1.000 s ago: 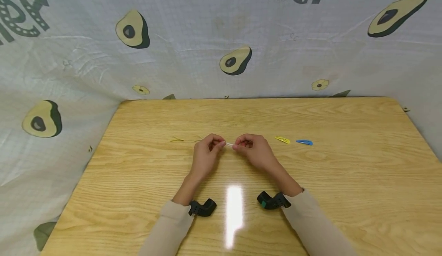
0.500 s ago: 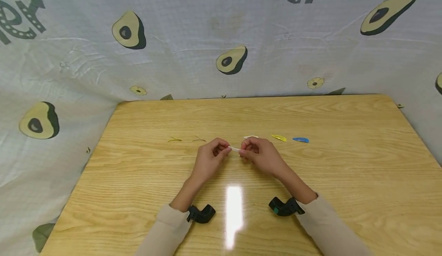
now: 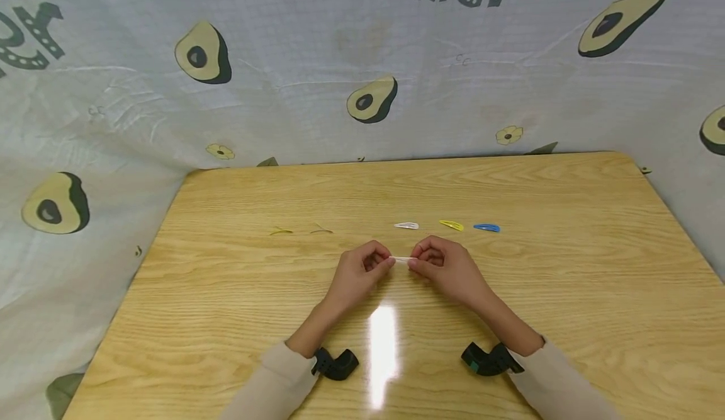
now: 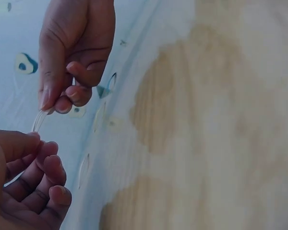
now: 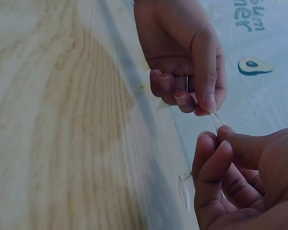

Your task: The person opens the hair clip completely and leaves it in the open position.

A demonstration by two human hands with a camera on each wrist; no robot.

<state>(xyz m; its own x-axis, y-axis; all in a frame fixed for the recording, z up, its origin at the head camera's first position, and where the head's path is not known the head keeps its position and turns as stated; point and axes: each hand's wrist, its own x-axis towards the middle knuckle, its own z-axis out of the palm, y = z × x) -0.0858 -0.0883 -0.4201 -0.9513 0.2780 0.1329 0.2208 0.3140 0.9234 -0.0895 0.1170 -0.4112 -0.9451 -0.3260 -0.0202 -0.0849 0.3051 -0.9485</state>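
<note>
Between both hands, above the middle of the table, a thin white rubber band (image 3: 401,259) is held in a short line. My left hand (image 3: 361,274) pinches its left end with thumb and index finger. At the other end, my right hand (image 3: 449,270) pinches it the same way, the remaining fingers curled. In the left wrist view the band (image 4: 39,120) shows as a few fine pale strands; the right wrist view shows the band (image 5: 217,121) spanning the fingertips. Just beyond the right hand lie a white snap hair clip (image 3: 406,225), a yellow one (image 3: 451,225) and a blue one (image 3: 487,227).
Two thin yellowish bands, one (image 3: 281,231) farther left and one (image 3: 321,228) nearer the hands, lie left of the clips. The wooden table (image 3: 226,319) meets a hanging avocado-print cloth (image 3: 294,55) at its back and left. Black cameras sit on both wrists.
Both hands, still pinching the band, have moved right and toward the person. The white clip and a yellowish band, covered by the hands before, now show fully. The head view has shifted slightly.
</note>
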